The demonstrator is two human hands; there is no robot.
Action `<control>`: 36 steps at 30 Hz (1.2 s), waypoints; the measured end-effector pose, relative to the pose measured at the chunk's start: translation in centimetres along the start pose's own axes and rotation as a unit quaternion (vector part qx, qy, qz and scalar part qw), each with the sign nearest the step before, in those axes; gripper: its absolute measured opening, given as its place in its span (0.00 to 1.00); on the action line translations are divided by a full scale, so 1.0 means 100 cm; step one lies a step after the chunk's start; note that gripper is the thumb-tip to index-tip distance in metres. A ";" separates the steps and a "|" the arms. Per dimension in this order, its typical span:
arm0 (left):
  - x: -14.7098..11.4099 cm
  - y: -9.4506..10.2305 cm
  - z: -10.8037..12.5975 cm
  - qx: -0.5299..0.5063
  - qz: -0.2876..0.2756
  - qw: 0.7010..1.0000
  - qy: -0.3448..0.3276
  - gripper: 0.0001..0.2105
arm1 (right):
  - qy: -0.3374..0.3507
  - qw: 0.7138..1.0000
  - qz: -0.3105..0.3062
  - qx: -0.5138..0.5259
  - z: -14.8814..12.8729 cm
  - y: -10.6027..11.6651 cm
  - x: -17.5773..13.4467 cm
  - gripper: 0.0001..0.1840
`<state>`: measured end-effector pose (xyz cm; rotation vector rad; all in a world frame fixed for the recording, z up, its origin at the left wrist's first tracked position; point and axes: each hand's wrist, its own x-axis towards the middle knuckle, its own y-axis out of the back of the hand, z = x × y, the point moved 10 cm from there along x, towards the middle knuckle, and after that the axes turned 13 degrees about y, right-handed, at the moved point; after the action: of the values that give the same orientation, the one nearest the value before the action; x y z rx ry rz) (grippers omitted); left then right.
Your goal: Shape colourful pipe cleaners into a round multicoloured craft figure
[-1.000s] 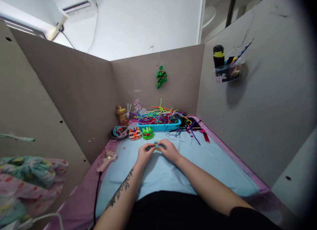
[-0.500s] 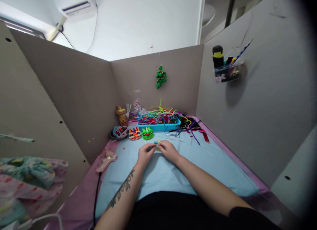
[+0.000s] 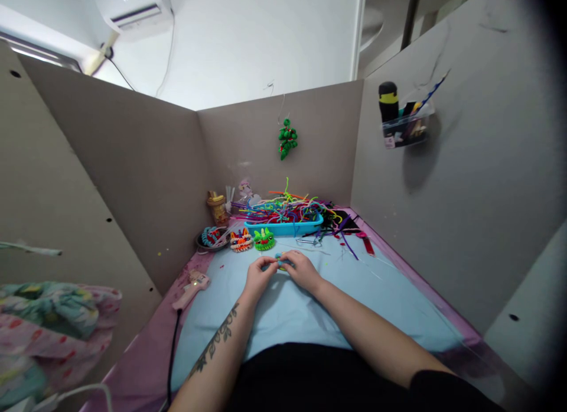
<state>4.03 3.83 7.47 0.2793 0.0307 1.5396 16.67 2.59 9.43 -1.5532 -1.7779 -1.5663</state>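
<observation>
My left hand [image 3: 261,272] and my right hand [image 3: 302,269] meet at the middle of the light blue cloth [image 3: 301,323]. Between their fingertips is a small blue and yellow piece [image 3: 280,259], which looks like pipe-cleaner work; the fingers hide most of it. Both hands are closed in a pinch on it. Just beyond my left hand sit an orange and white animal head [image 3: 241,240] and a green animal head [image 3: 264,239], both of fuzzy pipe cleaner. Scissors or pliers with metal parts [image 3: 309,242] lie past my right hand.
A blue tray [image 3: 283,227] heaped with coloured pipe cleaners [image 3: 292,211] stands at the back. To the left are a pink glue gun [image 3: 191,291] with a black cord, a dark bowl [image 3: 206,246] and a tumbler [image 3: 217,209]. Grey panels enclose the table; a clear bin [image 3: 405,131] hangs right.
The fingers of my left hand have shifted slightly around the small blue and yellow piece. Everything else stays in place.
</observation>
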 end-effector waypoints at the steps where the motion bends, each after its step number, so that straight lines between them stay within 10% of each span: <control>1: 0.000 0.000 0.000 -0.006 -0.002 1.000 0.003 0.11 | 0.004 1.000 -0.002 0.000 -0.001 0.000 0.000 0.07; 21: -0.007 0.000 0.016 0.055 0.025 0.996 -0.067 0.04 | -0.018 1.000 -0.015 0.016 0.005 -0.006 -0.001 0.06; 36: 0.001 -0.004 -0.004 -0.006 -0.012 1.000 0.009 0.11 | -0.013 0.998 0.008 0.054 0.002 -0.003 0.000 0.06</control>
<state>4.37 4.03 7.04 0.2553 0.0385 1.5175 16.53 2.78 9.19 -1.5390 -1.8273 -1.4249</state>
